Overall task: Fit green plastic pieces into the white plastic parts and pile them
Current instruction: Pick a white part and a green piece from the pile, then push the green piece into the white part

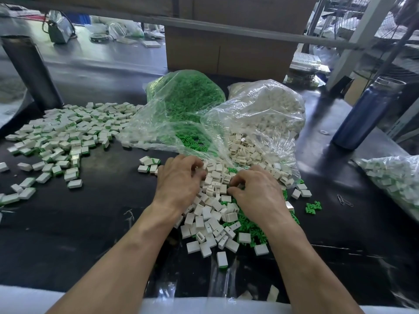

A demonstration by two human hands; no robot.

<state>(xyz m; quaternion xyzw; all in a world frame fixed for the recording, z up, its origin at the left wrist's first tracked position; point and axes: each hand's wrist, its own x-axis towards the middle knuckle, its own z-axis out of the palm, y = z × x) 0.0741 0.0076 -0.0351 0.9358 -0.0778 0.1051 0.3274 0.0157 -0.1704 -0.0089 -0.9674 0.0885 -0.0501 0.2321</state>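
Both hands, fingers curled, dig into loose white parts; grasp unclear

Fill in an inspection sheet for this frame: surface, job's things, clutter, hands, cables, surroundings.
Surface: black table, glossy, scuffed.
Job's things: loose white parts and green pieces spilled from two open clear bags, green bag and white bag; assembled pile at left; another bag of assembled parts at right.
Clutter: blue bottle, paper clips.
Hands: left hand and right hand both in the loose white parts, fingers curled; what they hold is hidden.
Cables: black cable by a far device.
Surroundings: cardboard box, dark post, metal racks.
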